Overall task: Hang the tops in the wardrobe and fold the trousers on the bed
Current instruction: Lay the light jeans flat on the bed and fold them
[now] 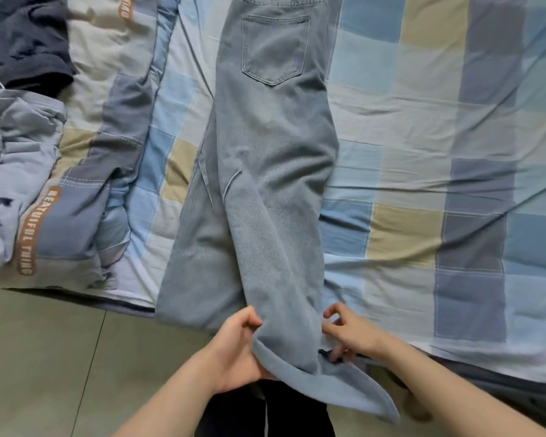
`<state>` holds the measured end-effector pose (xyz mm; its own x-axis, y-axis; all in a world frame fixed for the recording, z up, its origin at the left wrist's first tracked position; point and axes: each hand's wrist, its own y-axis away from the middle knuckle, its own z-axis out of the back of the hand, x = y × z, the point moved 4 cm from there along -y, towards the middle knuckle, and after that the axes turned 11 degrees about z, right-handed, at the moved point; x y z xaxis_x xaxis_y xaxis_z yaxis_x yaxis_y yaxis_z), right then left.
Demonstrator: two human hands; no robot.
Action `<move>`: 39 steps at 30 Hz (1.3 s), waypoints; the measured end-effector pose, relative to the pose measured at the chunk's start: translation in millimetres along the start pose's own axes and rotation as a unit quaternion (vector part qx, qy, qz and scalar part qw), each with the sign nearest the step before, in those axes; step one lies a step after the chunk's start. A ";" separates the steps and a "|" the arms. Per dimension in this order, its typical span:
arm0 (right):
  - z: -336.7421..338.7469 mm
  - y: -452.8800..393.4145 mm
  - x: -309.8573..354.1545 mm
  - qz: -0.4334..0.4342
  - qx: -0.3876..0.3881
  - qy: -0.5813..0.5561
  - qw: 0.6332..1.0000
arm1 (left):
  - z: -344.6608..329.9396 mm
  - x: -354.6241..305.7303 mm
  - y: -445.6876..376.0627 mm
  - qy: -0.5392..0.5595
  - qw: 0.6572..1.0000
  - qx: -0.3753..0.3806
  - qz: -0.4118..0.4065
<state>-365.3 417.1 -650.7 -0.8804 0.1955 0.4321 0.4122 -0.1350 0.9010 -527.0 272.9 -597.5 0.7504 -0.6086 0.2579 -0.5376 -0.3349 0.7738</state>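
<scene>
Light blue jeans (271, 171) lie lengthwise on the checked bed sheet (423, 152), back pocket up, one leg folded over the other. Their hems hang past the bed's near edge. My left hand (237, 351) grips the left side of the leg ends, fingers curled into the denim. My right hand (350, 334) pinches the right side of the same leg ends at the mattress edge. A dark navy garment (29, 42) lies crumpled at the far left, and a pale blue garment (10, 171) sits bunched below it.
A checked quilt (85, 197) with orange lettering is rumpled along the bed's left side. Grey floor tiles (44, 357) lie below the bed edge. My dark-trousered legs (265, 411) stand against the bed.
</scene>
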 end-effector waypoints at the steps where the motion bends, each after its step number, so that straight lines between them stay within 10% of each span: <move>1: -2.4 -2.6 -0.4 0.007 -0.011 0.047 0.999 | 7.6 0.8 9.2 0.001 1.000 0.007 0.006; 15: -82.2 -52.9 73.0 0.069 -0.224 -0.155 0.960 | 139.2 -28.9 68.0 -0.127 0.945 -0.277 -0.118; 23: -107.3 -34.0 89.3 0.013 -0.106 -0.484 0.869 | 126.1 -11.2 60.9 -0.076 0.987 -0.135 0.046; 28: -86.3 4.0 57.6 0.107 -0.231 -0.528 0.810 | 141.1 -13.3 77.3 -0.143 0.984 -0.099 0.044; 33: -89.5 8.6 9.9 0.012 -0.252 -0.077 0.965 | 194.0 -45.6 89.8 -0.377 0.854 -0.355 -0.051; 36: -91.1 -13.2 10.6 -0.023 -0.226 -0.136 0.964 | 206.3 -65.8 83.4 -0.547 0.758 -0.356 0.014; 39: -56.0 -35.7 47.5 0.020 -0.304 -0.225 0.926 | 188.3 -110.5 76.3 -0.569 0.730 -0.377 -0.007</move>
<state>-435.0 376.7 -664.4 -0.6242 0.5445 0.5602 0.1144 -0.6456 0.7550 -723.3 179.1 -675.8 -0.2835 -0.9564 -0.0696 0.1538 -0.1170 0.9812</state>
